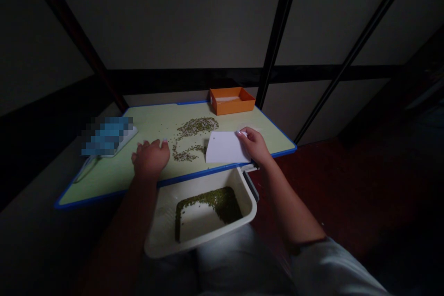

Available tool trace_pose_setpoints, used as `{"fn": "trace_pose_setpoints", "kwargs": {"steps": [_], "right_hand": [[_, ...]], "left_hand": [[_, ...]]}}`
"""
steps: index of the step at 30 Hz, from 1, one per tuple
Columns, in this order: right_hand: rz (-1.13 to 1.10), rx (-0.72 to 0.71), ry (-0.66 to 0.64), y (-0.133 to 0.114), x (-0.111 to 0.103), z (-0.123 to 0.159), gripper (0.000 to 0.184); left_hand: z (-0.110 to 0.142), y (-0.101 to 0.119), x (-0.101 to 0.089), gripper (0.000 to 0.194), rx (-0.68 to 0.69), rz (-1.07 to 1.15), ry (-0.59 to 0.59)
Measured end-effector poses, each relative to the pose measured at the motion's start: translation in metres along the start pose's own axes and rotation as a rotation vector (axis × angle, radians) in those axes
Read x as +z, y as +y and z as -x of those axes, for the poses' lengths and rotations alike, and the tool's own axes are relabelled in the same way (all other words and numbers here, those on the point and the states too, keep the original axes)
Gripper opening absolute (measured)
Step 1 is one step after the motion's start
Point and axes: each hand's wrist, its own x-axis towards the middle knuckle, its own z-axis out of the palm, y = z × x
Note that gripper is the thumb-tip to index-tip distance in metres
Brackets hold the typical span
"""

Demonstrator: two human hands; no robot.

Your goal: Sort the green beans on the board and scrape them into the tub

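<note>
Dark wall panels (187, 18) stand behind a pale green table (99, 175) edged in blue. At its left end is a blue thing (107, 136), too masked to identify, with a cable (84, 167) running from it. Next comes the left hand (151, 159), palm down, fingers parted and nothing in them; whether it touches the table I cannot tell. Loose grains (198, 126) lie to its right, a denser patch farther back and a thin, straggling one nearer the front. Below the front edge, a white tub (199, 223) has green grains (227, 203) banked along its back and right. White card (227, 148) comes next, its left edge beside the front patch, with an orange box (234, 107) behind. Right thumb and fingers pinch the card's right side, so the right hand (255, 145) has it firmly. I'd judge that short, slow strokes, bottom edge flat to the table, would scatter least; the tub's rim is best snug against the edge.
</note>
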Motion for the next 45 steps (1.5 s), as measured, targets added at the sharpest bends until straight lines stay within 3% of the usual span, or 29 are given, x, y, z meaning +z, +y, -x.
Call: {"fn": "trace_pose_setpoints", "kwargs": {"steps": [15, 18, 23, 29, 37, 45], "right_hand": [[-0.007, 0.012, -0.118, -0.006, 0.002, 0.002, 0.05], [-0.042, 0.034, -0.061, -0.003, 0.001, 0.003, 0.05], [-0.057, 0.019, 0.15, 0.004, 0.0, -0.006, 0.045], [0.114, -0.085, 0.212, 0.007, 0.003, -0.021, 0.039], [0.15, -0.064, 0.218, 0.012, 0.004, -0.02, 0.036], [0.115, -0.052, 0.12, 0.006, 0.004, -0.015, 0.038]], "left_hand": [[0.006, 0.002, 0.0, 0.062, 0.034, -0.079, 0.016], [0.007, 0.003, -0.001, 0.061, 0.036, -0.079, 0.01], [0.007, 0.002, 0.001, 0.062, 0.03, -0.072, 0.018], [0.005, -0.001, 0.006, 0.063, 0.046, -0.086, 0.05], [0.007, -0.002, 0.005, 0.065, 0.079, -0.08, 0.06], [0.009, 0.0, 0.003, 0.067, 0.078, -0.078, 0.046]]}}
